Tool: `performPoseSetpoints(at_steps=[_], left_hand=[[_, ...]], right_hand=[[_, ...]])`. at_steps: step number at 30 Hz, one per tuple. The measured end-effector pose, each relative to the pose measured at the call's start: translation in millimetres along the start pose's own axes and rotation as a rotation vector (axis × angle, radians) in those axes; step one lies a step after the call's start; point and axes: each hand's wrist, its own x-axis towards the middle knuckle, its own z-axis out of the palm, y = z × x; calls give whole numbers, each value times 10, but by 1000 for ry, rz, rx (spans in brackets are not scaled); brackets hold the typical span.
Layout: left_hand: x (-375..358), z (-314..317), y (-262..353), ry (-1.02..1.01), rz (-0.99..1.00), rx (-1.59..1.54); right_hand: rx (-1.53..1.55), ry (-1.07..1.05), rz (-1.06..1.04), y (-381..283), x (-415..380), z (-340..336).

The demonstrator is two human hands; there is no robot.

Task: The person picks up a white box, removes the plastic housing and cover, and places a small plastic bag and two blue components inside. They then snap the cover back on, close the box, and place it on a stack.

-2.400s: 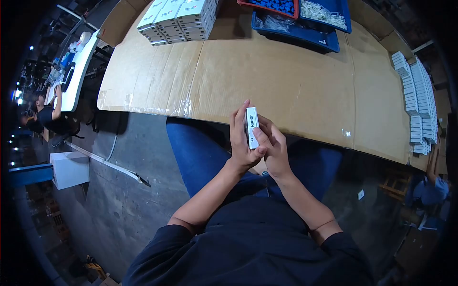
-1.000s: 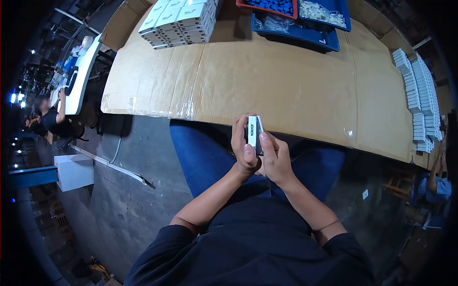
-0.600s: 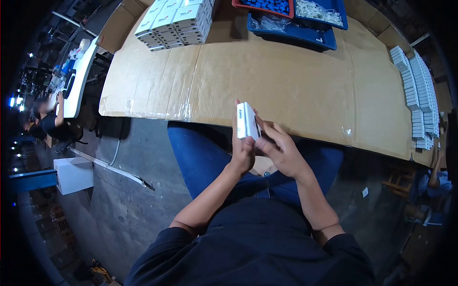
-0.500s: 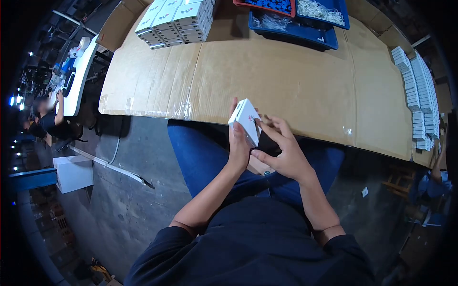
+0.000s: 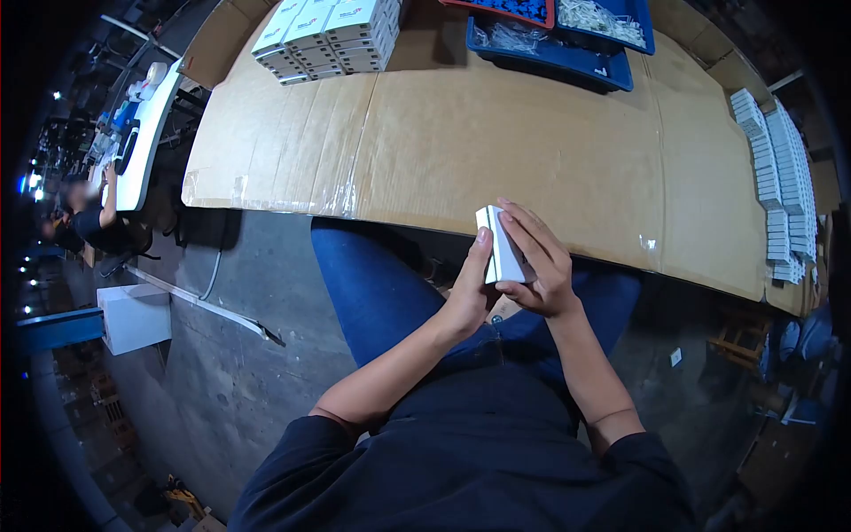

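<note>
A small white box (image 5: 506, 254) is held on its edge between both my hands, over my lap at the table's front edge. My left hand (image 5: 470, 288) grips its left side, the thumb pressed against the narrow side. On the right, my right hand (image 5: 547, 268) wraps the broad face, with fingers along the top and the thumb low. A dark line runs along the narrow side of the box. Its far face is hidden.
Cardboard covers the table (image 5: 496, 142). Stacked white boxes (image 5: 328, 40) stand at the back left, blue trays (image 5: 550, 62) and a red tray (image 5: 510, 9) behind. More white boxes (image 5: 776, 177) line the right edge. Another person (image 5: 93, 217) sits at a white table (image 5: 146, 146) on the left.
The box has moved right and slightly down and turned, hiding the printed face. My right hand has gone from fingers touching that face to gripping the box's right side.
</note>
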Motion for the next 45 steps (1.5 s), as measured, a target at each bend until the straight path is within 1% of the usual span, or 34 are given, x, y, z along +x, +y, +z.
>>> performPoseSetpoints(at_steps=[2, 5, 8, 9, 11, 12, 14, 15, 17, 19, 20, 23, 27, 30, 36, 45], left_hand=[[17, -76, -65, -7, 16, 27], [-15, -72, -24, 3, -28, 14], [24, -40, -54, 17, 3, 30], [133, -328, -207, -210, 28, 106], [176, -286, -306, -41, 362, 499], [170, -236, -272, -37, 382, 482], [166, -71, -128, -32, 422, 448], [185, -45, -95, 13, 434, 377], [169, -64, -87, 111, 445, 334], [185, -136, -29, 175, 350, 131], [207, -151, -30, 177, 319, 62], [185, -261, 29, 144, 159, 103], [243, -226, -114, 209, 255, 209], [230, -195, -112, 208, 209, 185], [212, -58, -97, 254, 227, 199], [179, -58, -120, 274, 242, 190]], right_hand=[[35, 21, 12, -6, -23, 32], [47, 3, 55, -31, -25, 52], [161, 74, 205, -5, -91, 106], [194, 106, 252, -13, -68, 112], [258, 170, 349, -46, -27, 110], [404, 153, 474, -27, -118, 150], [401, 143, 476, -86, -41, 168], [401, 137, 478, -103, -11, 176], [376, 83, 429, -63, -6, 133], [307, 32, 382, -57, 10, 87], [348, 12, 390, -94, 11, 57], [227, -92, 389, -130, -34, 49], [100, -66, 253, -22, -112, 150], [-14, -38, 201, -11, -129, 186], [-151, 34, 150, 2, -200, 281], [-178, 44, 138, -11, -240, 331]])
